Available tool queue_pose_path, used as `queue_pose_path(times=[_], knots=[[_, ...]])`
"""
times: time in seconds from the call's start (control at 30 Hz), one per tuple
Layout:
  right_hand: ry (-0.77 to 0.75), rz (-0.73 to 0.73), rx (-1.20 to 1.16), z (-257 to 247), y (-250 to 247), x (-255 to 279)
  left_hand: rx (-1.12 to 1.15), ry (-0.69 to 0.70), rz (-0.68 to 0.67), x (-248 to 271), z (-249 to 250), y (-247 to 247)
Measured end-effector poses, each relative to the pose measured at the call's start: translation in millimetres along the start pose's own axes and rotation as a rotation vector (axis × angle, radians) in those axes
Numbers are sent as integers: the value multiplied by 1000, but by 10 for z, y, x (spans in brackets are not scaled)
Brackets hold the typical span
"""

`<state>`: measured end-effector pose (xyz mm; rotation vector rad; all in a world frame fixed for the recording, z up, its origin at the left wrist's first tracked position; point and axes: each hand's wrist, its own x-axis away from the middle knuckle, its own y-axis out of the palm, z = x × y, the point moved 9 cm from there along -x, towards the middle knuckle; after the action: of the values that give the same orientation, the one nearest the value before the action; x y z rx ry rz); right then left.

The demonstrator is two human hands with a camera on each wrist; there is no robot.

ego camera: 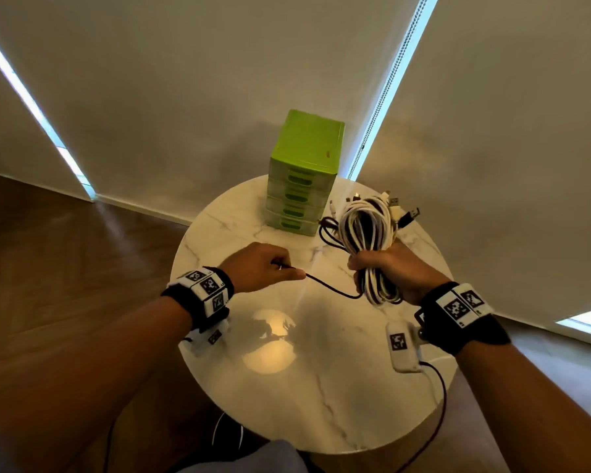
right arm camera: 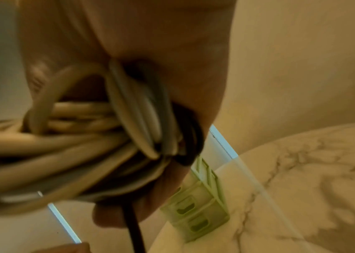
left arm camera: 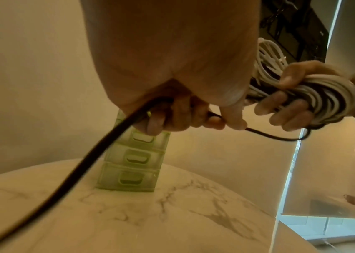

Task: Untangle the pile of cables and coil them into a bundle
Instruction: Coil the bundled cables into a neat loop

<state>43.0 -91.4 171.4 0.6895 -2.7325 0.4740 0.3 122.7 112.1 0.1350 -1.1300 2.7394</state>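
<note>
A coiled bundle of white and black cables is held upright above the round marble table, and my right hand grips it round its lower part. Its plug ends stick out at the top. A loose black cable runs from the bundle's bottom leftward to my left hand, which pinches it between thumb and curled fingers. The left wrist view shows that black cable passing through the left hand and the bundle in the right fist. Up close, the bundle fills the right wrist view.
A green drawer unit with several drawers stands at the table's far edge, just left of the bundle. Pale blinds hang behind the table. Wooden floor lies to the left. A white tagged sensor box hangs under my right wrist.
</note>
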Motion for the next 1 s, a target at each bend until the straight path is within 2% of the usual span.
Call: queue_pose_path(times=[0.1,0.2,0.33,0.4,0.5,0.63,0.73,0.9,1.0], knots=[[-17,-1,63,38,16,25,4,83,145,-42,78,-127],[-27,-28,76,101,157,45,225,167,243,-86,291,-139],[-73,47,31,118,339,52,823,-22,236,-174,441,51],[-99,111,-27,106,386,57,1138,-117,289,-203,455,133],[-131,154,-50,126,423,32,1466,-213,362,-271,411,226],[-142,117,-99,138,519,12,1790,-247,277,-366,484,376],[-141,117,-107,157,521,-5,1874,-233,258,-387,540,387],[-98,117,-61,206,481,-39,1831,-248,288,-378,453,379],[-94,142,-132,186,423,-38,1603,-252,314,-317,408,299]])
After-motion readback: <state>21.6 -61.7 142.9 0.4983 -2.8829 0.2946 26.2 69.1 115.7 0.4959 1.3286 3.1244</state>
